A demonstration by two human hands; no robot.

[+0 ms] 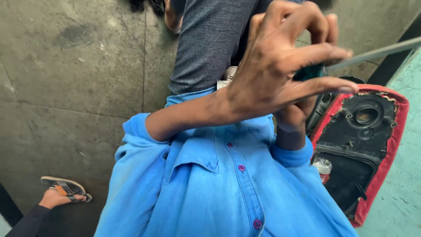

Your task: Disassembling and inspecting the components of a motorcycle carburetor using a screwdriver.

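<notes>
My left hand [280, 66] is raised close to the camera, its fingers curled around the dark green handle [309, 72] of a tool. The tool's thin grey metal shaft [377, 52] sticks out to the right. My right hand [291, 120] sits just below and behind the left hand, mostly covered by it, so its grip is hidden. Both arms come out of my blue buttoned shirt [228, 188], which fills the lower middle of the view.
A black moulded panel with a red rim [364, 131] lies at the right, with a small plastic bottle [323, 169] at its edge. A grey-trousered leg [206, 39] stands ahead. A sandalled foot [63, 191] rests on the concrete floor [70, 79] at the lower left.
</notes>
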